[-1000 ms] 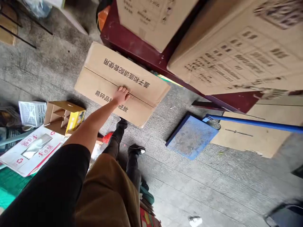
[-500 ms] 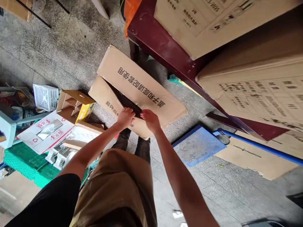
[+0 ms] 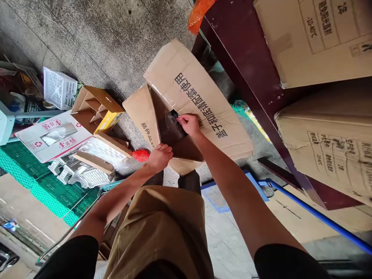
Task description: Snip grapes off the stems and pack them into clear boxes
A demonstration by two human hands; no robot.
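A brown cardboard box (image 3: 203, 100) stands on the floor in front of my legs, its two printed top flaps spread partly apart. My left hand (image 3: 160, 156) is closed over the edge of the nearer flap (image 3: 142, 116). At the opening, my right hand (image 3: 188, 123) pinches something thin and clear, like plastic film (image 3: 173, 121), beside the far flap. The inside of the box is dark, and what lies deeper in it cannot be made out.
Stacked cartons (image 3: 319, 128) rest on a dark red table (image 3: 241, 58) at right. A blue trolley (image 3: 215, 193) with a blue handle is below it. At left are a white basket (image 3: 59, 88), a divided box (image 3: 95, 110) and green crates (image 3: 49, 186). A red mesh (image 3: 141, 155) lies near my left hand.
The box flaps have spread wider, showing more of the dark inside. My left hand has moved down along the near flap's edge, and my right hand has moved up to the clear film.
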